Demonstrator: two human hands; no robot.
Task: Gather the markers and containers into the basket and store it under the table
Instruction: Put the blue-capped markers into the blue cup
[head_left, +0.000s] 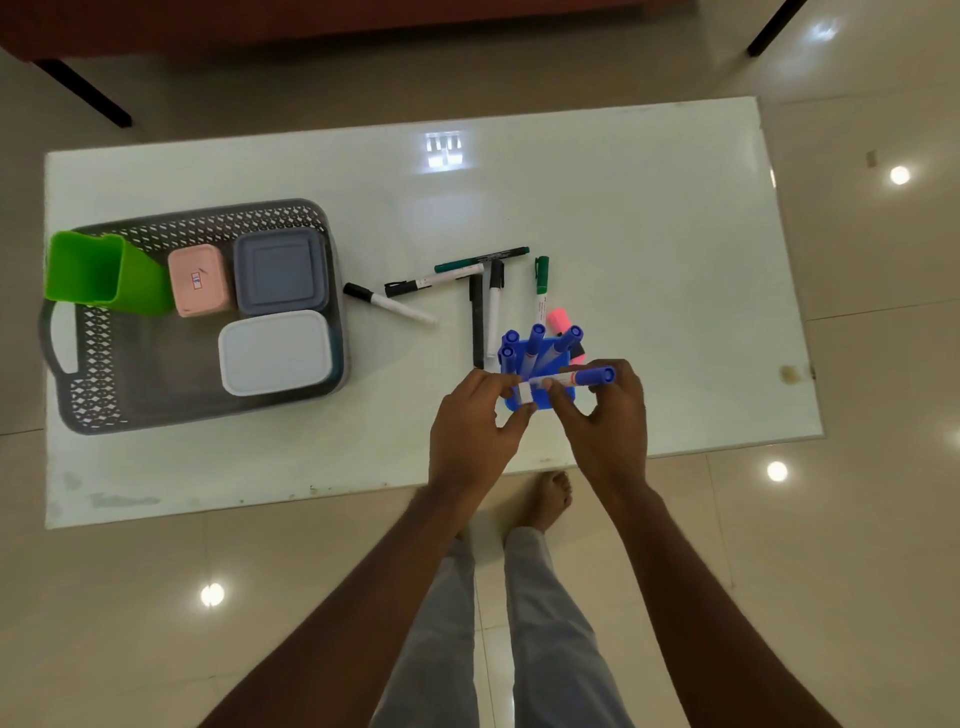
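Observation:
A grey lattice basket (104, 358) sits at the table's left with a green cup (98, 273), a pink box (200, 280), a grey lidded box (280, 273) and a white lidded box (275, 353) inside. A blue cup (543, 397) near the front edge holds several blue-capped markers (537, 343). Both hands hold one blue-capped marker (584, 378) level over that cup: my left hand (478, 431) pinches its white end, my right hand (605, 431) grips near the cap. Loose black and green markers (491, 306) and a pink highlighter (560, 319) lie behind the cup.
The white glossy table (649, 234) stands on a shiny tiled floor. Dark furniture legs (85, 93) stand beyond the far edge. My legs and a bare foot (553, 499) are at the table's near edge.

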